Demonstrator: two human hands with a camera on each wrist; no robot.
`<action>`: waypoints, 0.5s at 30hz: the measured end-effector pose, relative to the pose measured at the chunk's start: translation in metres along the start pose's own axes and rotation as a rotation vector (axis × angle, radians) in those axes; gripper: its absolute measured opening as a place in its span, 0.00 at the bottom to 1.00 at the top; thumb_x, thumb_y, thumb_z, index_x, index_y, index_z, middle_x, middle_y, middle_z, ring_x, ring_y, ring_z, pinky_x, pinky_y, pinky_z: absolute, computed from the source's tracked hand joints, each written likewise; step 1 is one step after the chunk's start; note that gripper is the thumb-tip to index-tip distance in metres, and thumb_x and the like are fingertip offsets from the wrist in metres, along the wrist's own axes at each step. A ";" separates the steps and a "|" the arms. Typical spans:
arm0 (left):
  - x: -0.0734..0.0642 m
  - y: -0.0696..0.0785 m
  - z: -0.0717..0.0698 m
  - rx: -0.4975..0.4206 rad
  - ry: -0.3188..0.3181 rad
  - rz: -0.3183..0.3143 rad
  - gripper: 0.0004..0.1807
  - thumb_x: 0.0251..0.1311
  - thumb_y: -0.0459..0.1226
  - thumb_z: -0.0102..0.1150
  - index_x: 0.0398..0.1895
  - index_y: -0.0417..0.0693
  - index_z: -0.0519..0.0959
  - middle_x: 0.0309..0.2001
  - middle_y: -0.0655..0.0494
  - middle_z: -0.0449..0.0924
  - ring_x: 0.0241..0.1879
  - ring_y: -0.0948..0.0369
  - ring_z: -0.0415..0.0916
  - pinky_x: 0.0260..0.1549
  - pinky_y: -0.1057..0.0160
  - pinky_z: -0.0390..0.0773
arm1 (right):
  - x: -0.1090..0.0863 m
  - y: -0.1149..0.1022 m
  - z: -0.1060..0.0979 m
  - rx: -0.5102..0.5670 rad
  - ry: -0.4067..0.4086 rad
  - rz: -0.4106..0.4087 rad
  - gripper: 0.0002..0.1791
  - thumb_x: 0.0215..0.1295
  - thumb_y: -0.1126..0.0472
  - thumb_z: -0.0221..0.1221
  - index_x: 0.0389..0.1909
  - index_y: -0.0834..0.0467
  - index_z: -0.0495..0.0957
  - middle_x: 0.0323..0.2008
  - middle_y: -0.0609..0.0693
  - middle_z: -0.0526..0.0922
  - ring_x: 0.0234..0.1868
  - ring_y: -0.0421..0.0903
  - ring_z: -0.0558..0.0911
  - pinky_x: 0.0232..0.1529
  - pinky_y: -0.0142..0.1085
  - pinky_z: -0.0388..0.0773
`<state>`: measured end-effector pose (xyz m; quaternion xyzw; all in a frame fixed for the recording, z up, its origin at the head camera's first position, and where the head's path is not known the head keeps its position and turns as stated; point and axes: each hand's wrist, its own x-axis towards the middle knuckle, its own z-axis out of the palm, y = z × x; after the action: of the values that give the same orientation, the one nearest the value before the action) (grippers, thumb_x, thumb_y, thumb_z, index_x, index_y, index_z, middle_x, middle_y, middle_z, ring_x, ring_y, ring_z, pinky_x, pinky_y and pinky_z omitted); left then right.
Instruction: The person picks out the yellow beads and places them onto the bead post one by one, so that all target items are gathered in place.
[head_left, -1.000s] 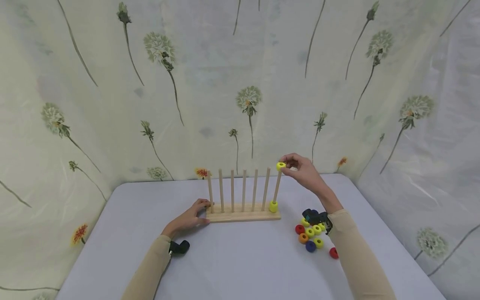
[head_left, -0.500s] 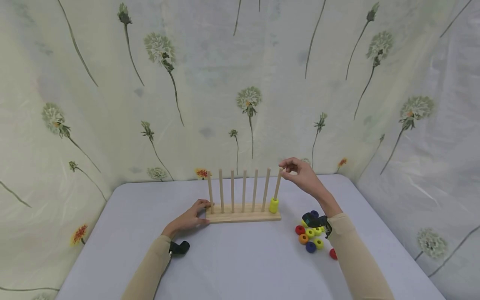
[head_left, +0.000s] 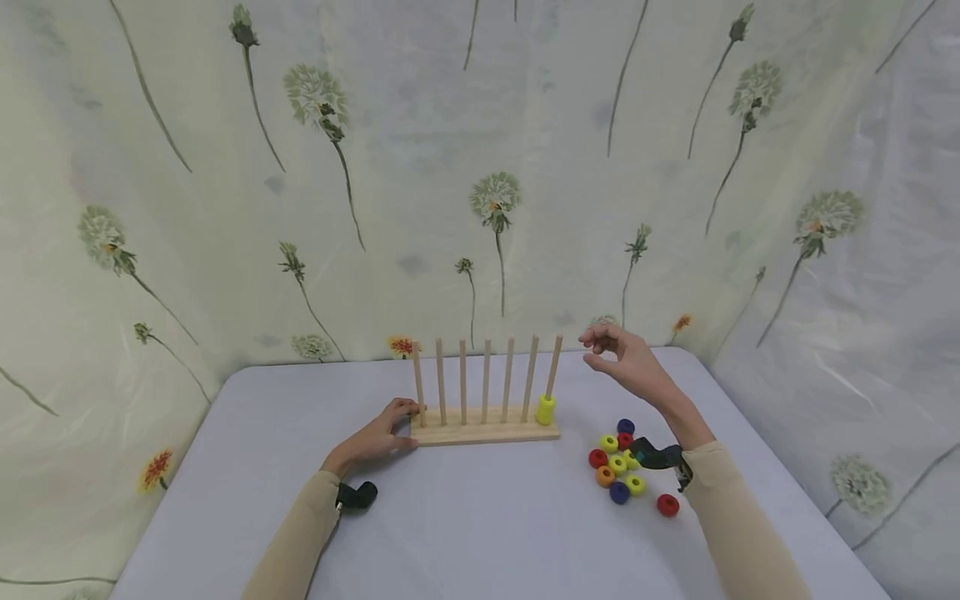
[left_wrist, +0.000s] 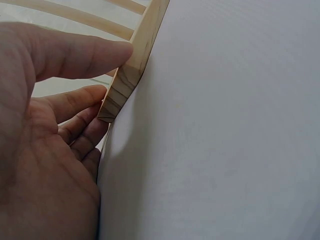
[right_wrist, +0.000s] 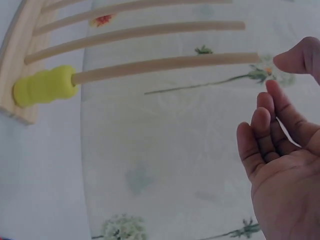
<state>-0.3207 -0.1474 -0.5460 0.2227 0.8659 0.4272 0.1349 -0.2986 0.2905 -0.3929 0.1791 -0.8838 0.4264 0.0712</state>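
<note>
A: Where's the wooden peg rack (head_left: pixel 486 390)?

B: Near the far edge of the table (head_left: pixel 465 533), about midway between its side edges. The left hand (head_left: pixel 377 435) pinches the left end of the base (head_left: pixel 483 435), thumb in front, fingers behind.

A: And the right hand (head_left: pixel 628 363)?

B: Holding nothing. It hangs just beside the top of the rightmost peg (head_left: pixel 554 367), fingers loosely bent, a modest gap between thumb and forefinger.

A: Is the rack heavy?

B: I'd judge it fairly light and stiff, being plain wood. A sideways knock on a tall peg could tip or slide it, so the end of the base seems a sound place to steady it.

A: How about the yellow beads (head_left: pixel 546 410) on that peg?

B: Stacked down against the base. Like the loose beads (head_left: pixel 605 477), they look hard, light and unlikely to break, but smooth enough to slip or roll.

A: Where are the loose ones?

B: Clustered toward the table's right edge, with one red bead (head_left: pixel 667 505) apart from the rest. I'd pinch each across its outer side, leaving the hole uncovered.
</note>
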 end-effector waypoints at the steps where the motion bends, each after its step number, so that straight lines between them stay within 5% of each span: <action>1: 0.000 0.001 0.000 0.001 0.001 -0.002 0.35 0.57 0.39 0.65 0.68 0.46 0.66 0.70 0.46 0.55 0.74 0.45 0.47 0.68 0.38 0.51 | -0.004 0.003 -0.002 -0.007 0.001 0.009 0.17 0.65 0.56 0.61 0.51 0.59 0.73 0.49 0.53 0.77 0.46 0.45 0.75 0.44 0.22 0.73; 15: -0.001 0.001 0.001 -0.001 -0.004 -0.009 0.36 0.57 0.38 0.64 0.69 0.43 0.64 0.71 0.46 0.54 0.74 0.45 0.46 0.68 0.38 0.52 | -0.090 0.083 -0.018 -0.091 -0.070 0.187 0.19 0.65 0.58 0.61 0.51 0.62 0.72 0.47 0.60 0.76 0.44 0.44 0.73 0.41 0.25 0.74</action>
<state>-0.3194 -0.1468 -0.5454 0.2196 0.8664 0.4264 0.1389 -0.2475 0.3749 -0.4671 0.1071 -0.9170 0.3841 0.0081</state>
